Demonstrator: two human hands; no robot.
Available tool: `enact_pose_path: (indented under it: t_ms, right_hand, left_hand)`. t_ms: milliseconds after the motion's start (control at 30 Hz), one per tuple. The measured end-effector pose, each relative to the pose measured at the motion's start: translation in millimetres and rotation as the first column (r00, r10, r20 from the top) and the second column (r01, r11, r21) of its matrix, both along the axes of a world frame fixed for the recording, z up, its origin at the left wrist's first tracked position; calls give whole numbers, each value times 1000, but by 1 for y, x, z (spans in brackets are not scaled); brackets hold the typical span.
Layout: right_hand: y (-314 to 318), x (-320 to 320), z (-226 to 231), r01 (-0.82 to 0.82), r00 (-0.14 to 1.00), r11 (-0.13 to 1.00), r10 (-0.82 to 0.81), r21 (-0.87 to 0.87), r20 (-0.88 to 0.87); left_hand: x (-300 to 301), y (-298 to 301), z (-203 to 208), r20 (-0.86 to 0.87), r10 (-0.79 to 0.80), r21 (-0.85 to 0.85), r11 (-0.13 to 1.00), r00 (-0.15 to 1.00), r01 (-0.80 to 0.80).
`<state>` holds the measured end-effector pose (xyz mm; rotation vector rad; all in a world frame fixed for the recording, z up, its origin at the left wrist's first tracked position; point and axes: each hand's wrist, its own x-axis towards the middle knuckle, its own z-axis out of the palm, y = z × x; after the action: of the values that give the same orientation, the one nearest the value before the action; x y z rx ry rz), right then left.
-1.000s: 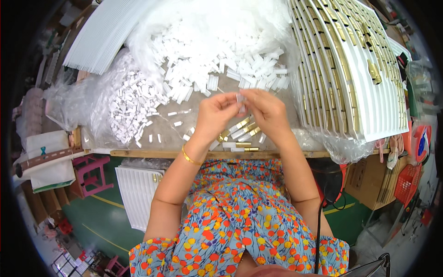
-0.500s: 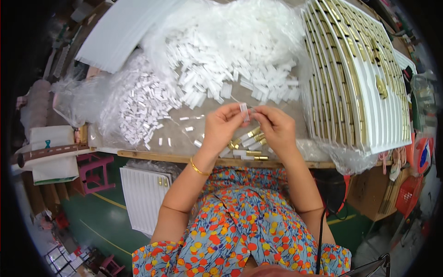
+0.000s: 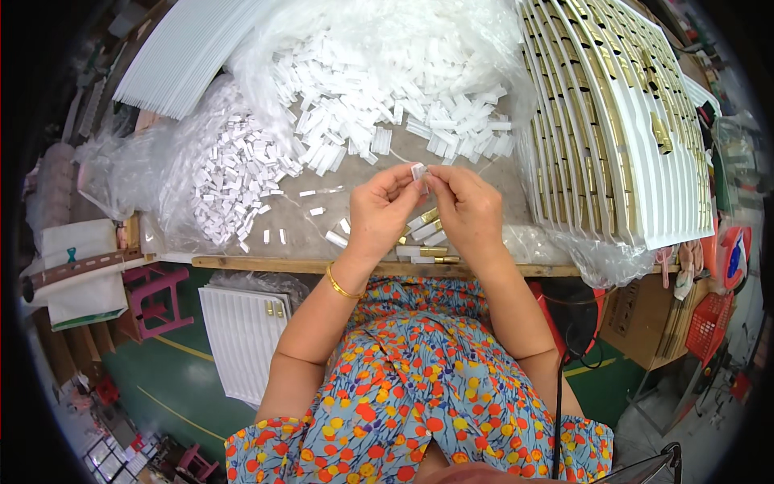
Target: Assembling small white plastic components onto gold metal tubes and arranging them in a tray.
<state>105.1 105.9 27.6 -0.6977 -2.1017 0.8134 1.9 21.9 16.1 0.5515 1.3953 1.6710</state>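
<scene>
Over the near part of the table, my left hand (image 3: 377, 211) is closed, pinching a small white rectangular piece (image 3: 418, 171) between thumb and fingers. My right hand (image 3: 469, 211) is closed too, its thumb and forefinger meeting the same piece from the right; a clear bit shows between the fingertips. Whether it grips anything else is hidden. Below the hands, by the table edge, lie several white-and-gold tubes (image 3: 427, 251). To the left is a heap of small white pieces (image 3: 242, 173). Beyond it sits a larger pile of clear and white sleeves (image 3: 363, 105), partly under plastic film.
A tall stack of white corrugated trays (image 3: 637, 194) holding gold tubes stands at the right. White ribbed sheets (image 3: 181, 60) lie far left. The wooden table edge (image 3: 306, 268) runs in front of me. A tray (image 3: 238, 339) leans below; a pink stool (image 3: 157, 302) stands left.
My hands have drawn closer together, and the white piece between them has turned and tilted. The whole view has shifted slightly.
</scene>
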Motion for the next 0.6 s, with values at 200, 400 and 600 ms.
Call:
enact_pose_path:
  t_ms: [200, 400, 600]
  right_hand:
    - [1, -1, 1, 17, 1000, 1000, -17, -18, 9]
    - [-1, 0, 4, 13, 999, 1000, -12, -16, 33]
    - [-1, -1, 14, 28, 994, 998, -21, -63, 103]
  left_hand:
    - [3, 2, -4, 17, 21, 42, 999, 1000, -22]
    - [3, 0, -10, -246, 56, 58, 997, 968, -43]
    - [-1, -5, -13, -289, 27, 41, 999, 957, -16]
